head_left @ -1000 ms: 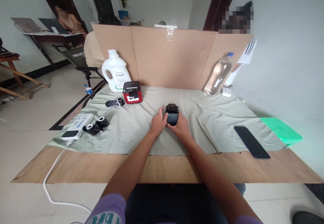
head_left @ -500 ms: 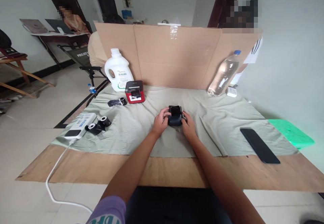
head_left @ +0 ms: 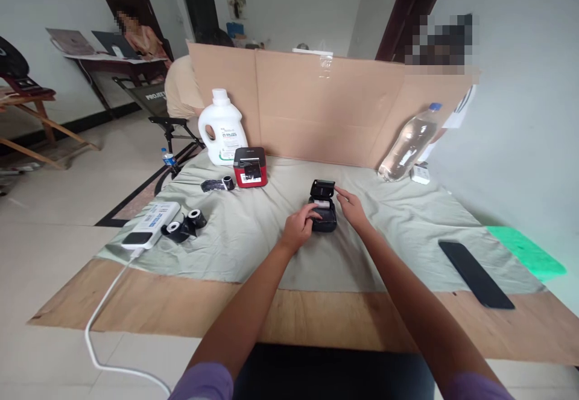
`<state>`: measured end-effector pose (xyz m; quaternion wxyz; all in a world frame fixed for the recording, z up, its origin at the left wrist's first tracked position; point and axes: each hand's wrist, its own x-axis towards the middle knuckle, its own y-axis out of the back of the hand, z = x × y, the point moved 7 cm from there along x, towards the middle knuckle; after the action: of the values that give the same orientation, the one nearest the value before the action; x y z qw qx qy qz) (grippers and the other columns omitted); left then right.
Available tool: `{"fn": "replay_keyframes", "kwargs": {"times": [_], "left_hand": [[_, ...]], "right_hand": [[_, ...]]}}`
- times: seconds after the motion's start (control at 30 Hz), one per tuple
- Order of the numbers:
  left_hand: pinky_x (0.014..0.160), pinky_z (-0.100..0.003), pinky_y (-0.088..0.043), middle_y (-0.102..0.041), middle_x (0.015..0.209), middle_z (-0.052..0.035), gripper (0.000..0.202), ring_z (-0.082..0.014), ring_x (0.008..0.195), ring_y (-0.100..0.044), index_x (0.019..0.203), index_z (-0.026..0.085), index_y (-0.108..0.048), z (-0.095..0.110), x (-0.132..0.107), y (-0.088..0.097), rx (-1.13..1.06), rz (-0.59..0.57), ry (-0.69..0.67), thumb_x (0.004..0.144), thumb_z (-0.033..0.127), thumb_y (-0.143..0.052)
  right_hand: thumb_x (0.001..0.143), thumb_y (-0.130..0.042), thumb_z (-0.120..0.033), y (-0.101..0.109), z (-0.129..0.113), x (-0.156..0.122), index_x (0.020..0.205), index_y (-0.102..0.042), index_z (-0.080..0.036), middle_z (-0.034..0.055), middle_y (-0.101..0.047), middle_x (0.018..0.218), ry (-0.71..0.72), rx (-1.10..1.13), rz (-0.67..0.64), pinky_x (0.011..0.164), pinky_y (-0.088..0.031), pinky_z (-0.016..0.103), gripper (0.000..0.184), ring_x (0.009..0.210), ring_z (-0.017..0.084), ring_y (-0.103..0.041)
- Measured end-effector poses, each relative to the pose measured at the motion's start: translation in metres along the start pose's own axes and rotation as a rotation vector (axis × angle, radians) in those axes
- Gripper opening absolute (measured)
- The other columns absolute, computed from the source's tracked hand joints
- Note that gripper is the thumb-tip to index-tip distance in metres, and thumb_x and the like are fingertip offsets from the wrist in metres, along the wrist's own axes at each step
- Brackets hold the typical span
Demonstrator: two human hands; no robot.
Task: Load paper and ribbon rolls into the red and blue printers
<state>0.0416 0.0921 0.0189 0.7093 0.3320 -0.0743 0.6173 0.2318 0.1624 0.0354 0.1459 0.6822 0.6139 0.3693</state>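
Note:
A small black portable printer [head_left: 324,225] sits on the cloth in front of me, its hinged lid [head_left: 322,189] raised toward the back. A pale roll [head_left: 321,204] shows in the compartment. My left hand [head_left: 298,228] grips the printer's left side, with fingertips reaching over the compartment. My right hand [head_left: 353,207] is at the lid's right edge; its index finger is stretched out and touches or nearly touches the lid. The other fingers of the right hand are loosely bent with nothing visible in them.
A red and black printer [head_left: 250,168] and a white jug [head_left: 222,128] stand back left. Black rolls [head_left: 195,219] and a white power strip [head_left: 151,225] lie left. At right are a clear bottle [head_left: 409,143] and a black phone [head_left: 474,273]. A cardboard panel [head_left: 323,110] stands behind.
The printer's lid has gone up and back, exposing the pale roll. My left hand has moved onto the compartment, and my right hand has risen from the printer's side to the lid.

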Motion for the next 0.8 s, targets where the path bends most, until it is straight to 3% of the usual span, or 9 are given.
{"fn": "replay_keyframes", "kwargs": {"times": [0.13,0.27,0.37,0.6,0.8], "left_hand": [[0.095,-0.030,-0.050,-0.076,0.105,-0.0006,0.052,-0.0162,0.103,-0.069,0.130,0.022,-0.051,0.001,0.001,0.001,-0.009,-0.002,-0.019,0.082,0.005,-0.041],[0.093,-0.030,-0.050,-0.076,0.105,-0.0006,0.052,-0.0158,0.100,-0.070,0.130,0.022,-0.052,0.000,0.000,0.002,-0.012,0.004,-0.010,0.082,0.005,-0.041],[0.092,-0.029,-0.050,-0.076,0.106,-0.0005,0.051,-0.0159,0.101,-0.070,0.130,0.022,-0.052,-0.001,0.000,0.002,-0.006,0.015,0.007,0.082,0.005,-0.042],[0.093,-0.030,-0.049,-0.076,0.105,-0.0009,0.050,-0.0164,0.102,-0.069,0.128,0.022,-0.053,-0.001,0.000,0.005,-0.002,0.052,0.009,0.083,0.004,-0.042],[0.082,-0.028,-0.050,-0.074,0.107,-0.0022,0.046,-0.0146,0.086,-0.066,0.125,0.022,-0.054,-0.002,0.000,0.012,-0.017,0.148,0.006,0.083,0.004,-0.044]], "right_hand": [[0.091,-0.047,-0.028,-0.003,-0.013,0.023,0.120,-0.072,-0.020,0.0078,-0.070,0.125,-0.013,-0.401,-0.212,0.103,-0.045,0.035,0.039,0.117,0.022,-0.063],[0.080,-0.065,-0.025,-0.014,-0.022,0.036,0.094,-0.080,-0.025,0.0032,-0.077,0.102,-0.044,-0.512,-0.419,0.096,-0.049,0.033,0.021,0.101,0.023,-0.068],[0.068,-0.076,-0.022,-0.024,-0.026,0.040,0.083,-0.081,-0.025,0.0060,-0.076,0.093,-0.092,-0.608,-0.519,0.094,-0.049,0.037,0.017,0.100,0.028,-0.067],[0.072,-0.074,-0.021,-0.029,-0.040,0.028,0.101,-0.079,-0.022,0.0186,-0.061,0.123,-0.101,-0.733,-0.457,0.091,-0.048,0.042,0.029,0.117,0.036,-0.054],[0.078,-0.070,-0.021,0.004,-0.058,0.027,0.108,-0.070,-0.016,0.0165,-0.062,0.116,0.015,-0.665,-0.299,0.089,-0.047,0.035,0.030,0.105,0.027,-0.059]]}}
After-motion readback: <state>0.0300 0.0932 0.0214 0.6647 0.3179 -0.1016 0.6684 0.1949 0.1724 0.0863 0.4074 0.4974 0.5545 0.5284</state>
